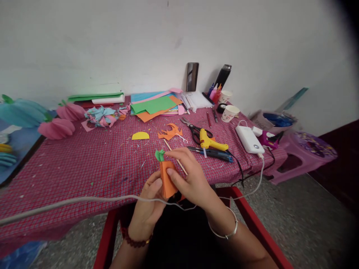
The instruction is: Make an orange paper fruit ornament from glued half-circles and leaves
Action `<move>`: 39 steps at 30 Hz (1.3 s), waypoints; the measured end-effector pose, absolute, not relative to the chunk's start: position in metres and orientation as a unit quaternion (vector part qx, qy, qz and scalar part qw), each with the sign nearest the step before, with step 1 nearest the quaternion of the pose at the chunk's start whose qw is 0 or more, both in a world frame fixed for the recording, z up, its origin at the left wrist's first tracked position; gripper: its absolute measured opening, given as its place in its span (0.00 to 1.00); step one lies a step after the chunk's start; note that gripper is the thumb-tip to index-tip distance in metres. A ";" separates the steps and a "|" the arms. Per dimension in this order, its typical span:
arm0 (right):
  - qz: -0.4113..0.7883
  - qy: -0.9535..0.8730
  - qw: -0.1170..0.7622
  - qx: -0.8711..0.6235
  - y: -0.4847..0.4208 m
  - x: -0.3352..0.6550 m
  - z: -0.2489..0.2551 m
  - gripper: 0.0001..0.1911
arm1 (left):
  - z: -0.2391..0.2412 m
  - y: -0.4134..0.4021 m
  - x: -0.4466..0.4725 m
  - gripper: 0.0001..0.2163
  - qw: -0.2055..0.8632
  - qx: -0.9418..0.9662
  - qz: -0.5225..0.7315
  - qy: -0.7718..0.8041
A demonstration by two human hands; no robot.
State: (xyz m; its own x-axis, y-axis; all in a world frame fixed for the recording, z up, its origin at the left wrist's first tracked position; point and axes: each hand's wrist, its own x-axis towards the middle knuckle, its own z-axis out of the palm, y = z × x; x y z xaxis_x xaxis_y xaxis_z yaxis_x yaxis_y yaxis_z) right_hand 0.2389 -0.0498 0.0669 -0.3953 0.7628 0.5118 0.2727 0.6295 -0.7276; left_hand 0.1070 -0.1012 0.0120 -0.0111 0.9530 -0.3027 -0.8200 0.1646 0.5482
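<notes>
The left hand [150, 213] holds an orange folded paper piece [167, 189] with a green paper top [159, 155], its fingers closed round the left side. The right hand [190, 177] has its thumb on the piece's front face and its index finger extended at the green top; whether it grips or merely steadies cannot be determined. The piece is tilted, at the near edge of the worktop [112, 168].

A wooden stick [167, 144] lies beyond, partly covered by the right hand. Farther back are a yellow half-disc [140, 136] and orange scraps [169, 132]. To the right lie black-handled scissors [195, 131], a yellow glue gun [209, 142] and a blue-and-black cutter [221, 154], close together. A pale cable [92, 198] crosses in front of the left hand.
</notes>
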 end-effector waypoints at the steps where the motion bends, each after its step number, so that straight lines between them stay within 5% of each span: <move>1: 0.279 -0.788 0.438 -0.330 -0.050 0.239 0.067 0.20 | 0.013 -0.101 0.107 0.13 0.698 0.109 0.636 0.310; 17: 0.333 -0.764 0.454 -0.316 -0.053 0.242 0.056 0.15 | 0.026 -0.101 0.108 0.17 0.709 0.170 0.633 0.260; 28: 0.525 -0.678 0.454 -0.244 -0.070 0.239 0.030 0.29 | 0.031 -0.103 0.112 0.23 0.710 0.201 0.628 0.249; 39: 0.527 -0.635 0.477 -0.304 -0.070 0.233 0.024 0.23 | 0.023 -0.099 0.114 0.22 0.692 0.178 0.646 0.268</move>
